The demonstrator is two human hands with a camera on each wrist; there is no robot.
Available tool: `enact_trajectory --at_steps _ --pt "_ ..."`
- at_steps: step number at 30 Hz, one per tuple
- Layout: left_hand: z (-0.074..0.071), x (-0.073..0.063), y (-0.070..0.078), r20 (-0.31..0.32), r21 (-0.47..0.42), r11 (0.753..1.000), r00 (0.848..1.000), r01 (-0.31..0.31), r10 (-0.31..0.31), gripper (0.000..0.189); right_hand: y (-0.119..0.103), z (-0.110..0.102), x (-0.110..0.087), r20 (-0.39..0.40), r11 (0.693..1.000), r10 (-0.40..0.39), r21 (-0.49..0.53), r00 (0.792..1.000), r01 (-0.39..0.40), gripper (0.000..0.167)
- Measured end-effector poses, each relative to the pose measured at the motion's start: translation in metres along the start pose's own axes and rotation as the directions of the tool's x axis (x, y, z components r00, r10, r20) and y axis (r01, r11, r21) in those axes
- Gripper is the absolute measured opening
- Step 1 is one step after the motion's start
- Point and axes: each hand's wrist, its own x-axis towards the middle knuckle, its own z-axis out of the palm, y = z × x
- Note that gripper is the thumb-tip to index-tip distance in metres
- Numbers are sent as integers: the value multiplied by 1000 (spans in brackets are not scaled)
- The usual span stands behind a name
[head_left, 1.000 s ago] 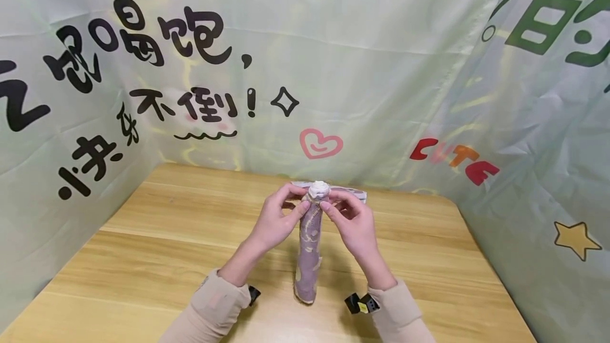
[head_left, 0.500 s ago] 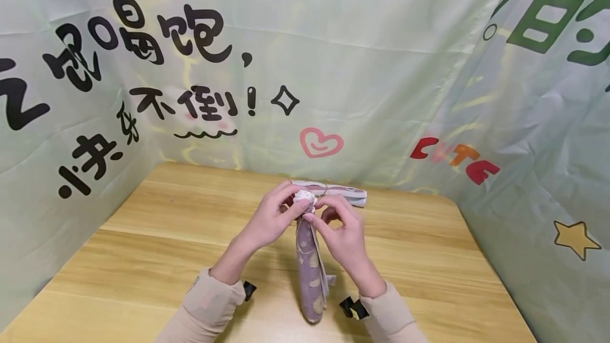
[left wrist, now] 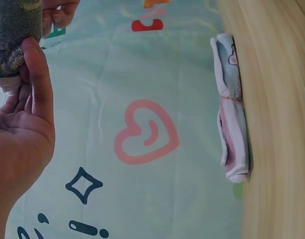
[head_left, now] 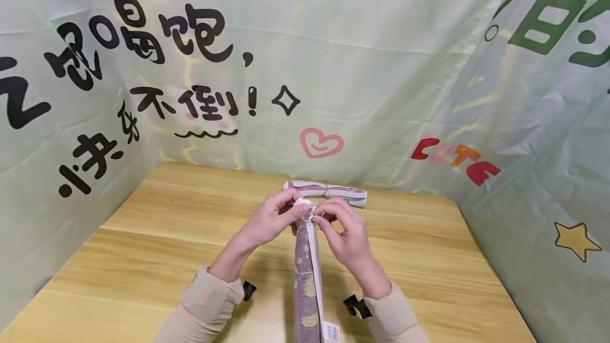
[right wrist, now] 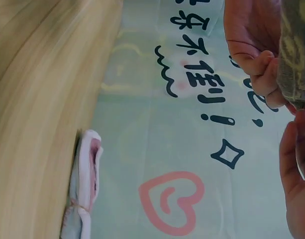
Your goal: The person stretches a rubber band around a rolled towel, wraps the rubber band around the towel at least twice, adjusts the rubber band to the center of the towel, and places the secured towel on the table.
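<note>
A rolled towel (head_left: 306, 285), purple with yellow patches and a white hem, points toward me, its near end cut off by the frame. My left hand (head_left: 272, 217) grips its upper end, thumb over the bunched white tip. My right hand (head_left: 347, 231) pinches at the neck just beside that thumb; what lies between these fingertips is too small to make out. From the left wrist, the towel (left wrist: 15, 30) appears above the curled fingers of my left hand (left wrist: 28, 129). In the right wrist view my right hand (right wrist: 295, 174) meets the towel's end (right wrist: 296, 55).
Behind the hands, a second rolled towel (head_left: 345, 193), white and pink, lies along the table's back edge with a thin tie round its middle. The wooden table (head_left: 167, 237) is walled in by printed cloth (head_left: 381, 78). A white label (head_left: 331, 331) sticks out from the held towel.
The held towel has turned, bringing its white hem and label into view, and its lower end has swung toward me. Both hands have shifted slightly left and down, uncovering more of the far towel.
</note>
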Motion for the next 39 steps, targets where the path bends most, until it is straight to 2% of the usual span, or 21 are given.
enact_trajectory --at_steps 3,9,12,17,23,26,31,32,35,39 --pt "1 0 0 -13 6 1000 1000 -23 23 18 -1 -1 0 57 1000 -1 9 998 0 19" --pt "0 0 -1 -24 12 1000 1000 -19 19 15 -2 -4 0 207 986 83 124 975 -111 3" --pt "-3 0 -3 -18 -6 1000 1000 -3 2 16 -2 -6 0 267 965 110 201 957 -167 14" --pt "-5 0 -6 -9 -50 999 1000 11 -12 17 -3 -8 1 331 928 140 285 933 -240 19" --pt "-7 0 -9 5 -83 997 1000 -1 1 16 -4 -11 1 373 917 136 304 918 -259 18" --pt "-7 0 -9 5 -74 997 1000 -10 11 17 -4 -13 0 371 915 140 307 918 -264 18" --pt "-6 1 -5 -14 -44 999 1000 -16 16 15 -4 -11 -2 293 944 182 217 939 -250 8" --pt "-5 1 -3 -16 -38 999 1000 -7 6 14 -4 -11 -2 273 951 187 192 944 -244 4" --pt "-5 0 2 -12 -17 999 999 34 -34 7 -3 -11 -2 224 964 187 148 957 -223 6" --pt "-9 -1 1 42 10 997 996 72 -73 20 -3 -8 -1 202 983 147 75 968 -165 15"
